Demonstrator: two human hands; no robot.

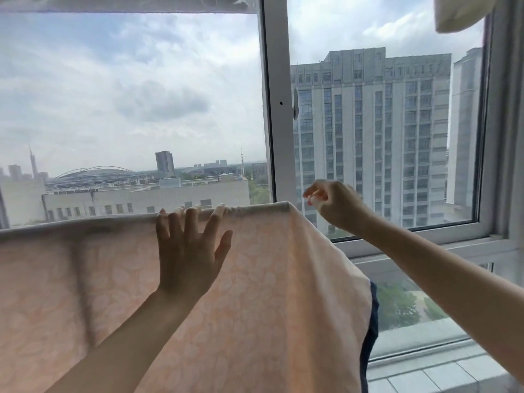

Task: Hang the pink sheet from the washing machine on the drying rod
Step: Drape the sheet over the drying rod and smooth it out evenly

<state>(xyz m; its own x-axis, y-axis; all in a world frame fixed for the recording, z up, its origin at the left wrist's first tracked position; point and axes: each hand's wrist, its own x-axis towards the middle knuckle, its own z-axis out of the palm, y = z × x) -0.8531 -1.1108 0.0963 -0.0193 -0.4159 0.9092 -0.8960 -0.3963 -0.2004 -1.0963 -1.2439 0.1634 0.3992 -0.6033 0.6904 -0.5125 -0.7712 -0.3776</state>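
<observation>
The pink sheet (269, 279), pale with a faint floral pattern, hangs draped over a horizontal line that runs from the left edge up to a corner at the middle. The drying rod itself is hidden under the fold. My left hand (190, 251) lies flat on the sheet, its straight fingers spread and hooked over the top fold. To the right, my right hand (333, 204) hovers just off the sheet's top right corner, fingers loosely curled with thumb and forefinger close together; it touches nothing that I can see.
A white window frame (276, 109) stands right behind the sheet, with tall buildings outside. A dark blue cloth (370, 336) hangs behind the sheet's right edge. White fabric (456, 12) hangs at the top right.
</observation>
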